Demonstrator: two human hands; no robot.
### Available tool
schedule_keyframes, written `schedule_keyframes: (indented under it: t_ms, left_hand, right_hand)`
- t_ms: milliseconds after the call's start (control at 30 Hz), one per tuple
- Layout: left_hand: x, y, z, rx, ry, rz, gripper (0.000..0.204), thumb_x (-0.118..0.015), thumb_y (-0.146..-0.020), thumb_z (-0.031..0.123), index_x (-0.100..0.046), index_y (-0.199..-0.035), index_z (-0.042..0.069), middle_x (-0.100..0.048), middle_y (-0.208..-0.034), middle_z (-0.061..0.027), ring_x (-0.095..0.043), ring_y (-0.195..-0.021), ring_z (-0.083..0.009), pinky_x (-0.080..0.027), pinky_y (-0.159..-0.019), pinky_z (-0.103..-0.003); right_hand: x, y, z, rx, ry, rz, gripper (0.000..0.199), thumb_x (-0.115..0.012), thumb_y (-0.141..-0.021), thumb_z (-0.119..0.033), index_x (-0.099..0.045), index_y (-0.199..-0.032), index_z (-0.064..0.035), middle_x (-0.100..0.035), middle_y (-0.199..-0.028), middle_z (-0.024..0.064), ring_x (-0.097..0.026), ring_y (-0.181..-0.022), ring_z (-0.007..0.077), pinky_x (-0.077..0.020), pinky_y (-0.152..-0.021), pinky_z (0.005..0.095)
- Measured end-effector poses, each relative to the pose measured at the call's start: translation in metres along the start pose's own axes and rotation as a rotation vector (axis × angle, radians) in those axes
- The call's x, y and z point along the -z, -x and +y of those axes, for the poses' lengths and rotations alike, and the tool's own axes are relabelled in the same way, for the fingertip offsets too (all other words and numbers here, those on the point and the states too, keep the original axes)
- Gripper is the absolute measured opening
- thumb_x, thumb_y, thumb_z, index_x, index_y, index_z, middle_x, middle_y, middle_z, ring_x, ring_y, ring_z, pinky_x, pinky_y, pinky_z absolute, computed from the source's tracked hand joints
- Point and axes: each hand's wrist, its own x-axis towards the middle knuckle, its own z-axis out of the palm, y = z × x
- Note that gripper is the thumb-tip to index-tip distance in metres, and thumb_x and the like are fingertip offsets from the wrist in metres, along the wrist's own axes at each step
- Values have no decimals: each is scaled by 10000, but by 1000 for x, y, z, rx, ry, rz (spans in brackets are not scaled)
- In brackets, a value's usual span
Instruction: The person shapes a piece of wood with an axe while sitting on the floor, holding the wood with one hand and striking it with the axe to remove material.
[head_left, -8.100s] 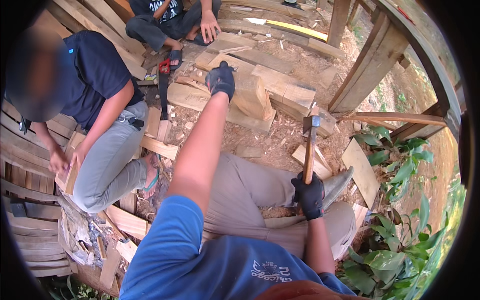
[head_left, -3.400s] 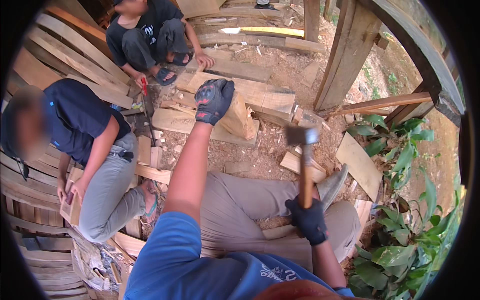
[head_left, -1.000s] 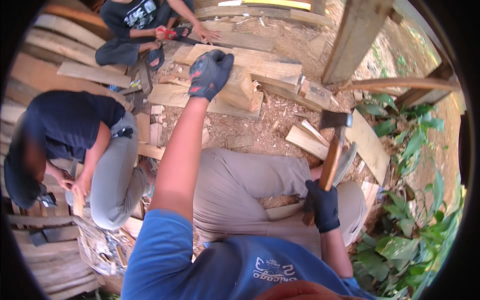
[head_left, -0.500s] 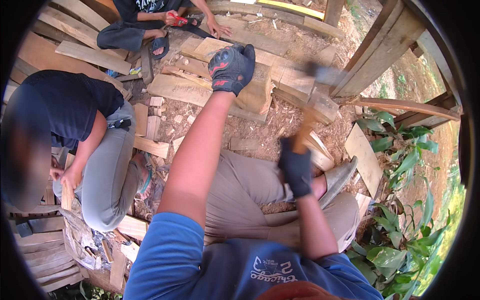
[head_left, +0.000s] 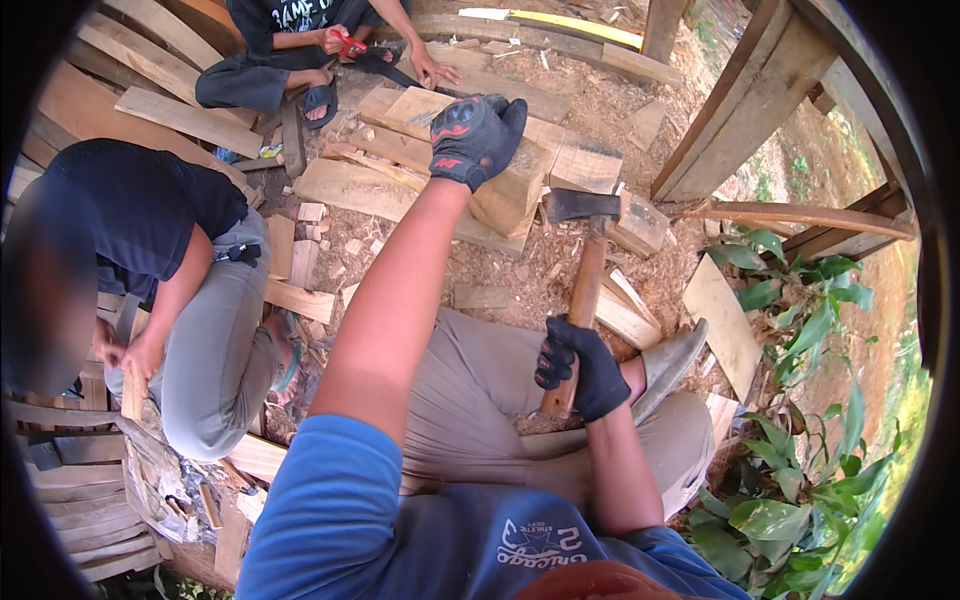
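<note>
My left hand (head_left: 476, 135), in a black glove, grips the top of an upright wooden block (head_left: 515, 195) standing on the ground ahead of my knees. In a black glove too, my right hand (head_left: 580, 367) is closed around the wooden handle of a hatchet (head_left: 585, 270). The dark hatchet head sits low beside the block's right side, close to its upper edge. I sit with my legs in tan trousers folded under me.
Split boards and planks (head_left: 355, 185) lie on the wood-chip ground. A person in a dark shirt and grey trousers (head_left: 190, 300) crouches at my left. Another seated person (head_left: 300, 50) is at the top. Timber posts (head_left: 740, 100) and green plants (head_left: 800, 400) stand right.
The hatchet has swung down from a raised, blurred position to the block's right edge. My right hand dropped back toward my knee. My left hand stays on the block.
</note>
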Motion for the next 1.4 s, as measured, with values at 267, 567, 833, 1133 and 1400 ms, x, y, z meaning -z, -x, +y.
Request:
schedule_keyframes:
  t_ms: [267,567,833,1133,1400]
  left_hand:
    - [-7,-2,-20,45,-43,90,533,-517,-1042,507,-814,-951,74,-774,-962,-226,-737,-942,-452,-573,-861,-554]
    - [-4,5,-26,34,50,196,509,-524,-1035,454,-811,-915,52,-773,-956,-228,-737,-912,-464,-583,-848,-552]
    - [-5,-1,-27,71,1,185,519,-518,-1055,478,-807,-952,59,-776,-985,-217,-732,-943,-467,-569,-849,-549]
    - [-14,17,2,-173,147,248,419,-596,-1029,371,-770,-834,44,-740,-866,-236,-711,-851,-468,-552,-783,-558]
    - [-8,13,3,-75,38,186,485,-554,-1031,434,-781,-850,45,-745,-913,-245,-720,-897,-459,-557,-803,-549]
  right_hand:
    - [-26,105,-41,719,730,595,214,-776,-978,-206,-619,-889,-92,-620,-669,21,-589,-540,114,-451,-501,288]
    - [-54,-2,-25,930,1022,567,142,-679,-976,-145,-640,-868,-60,-652,-790,25,-664,-723,185,-525,-638,380]
    - [-32,-51,-8,221,804,337,233,-800,-935,-178,-628,-872,-34,-598,-644,55,-573,-484,171,-476,-442,352]
    - [13,-49,15,189,433,87,254,-789,-974,-138,-565,-861,-106,-532,-630,22,-509,-490,159,-438,-472,344]
    - [28,-52,-1,94,373,-27,253,-791,-965,-119,-552,-882,-112,-507,-640,7,-479,-498,143,-427,-495,331]
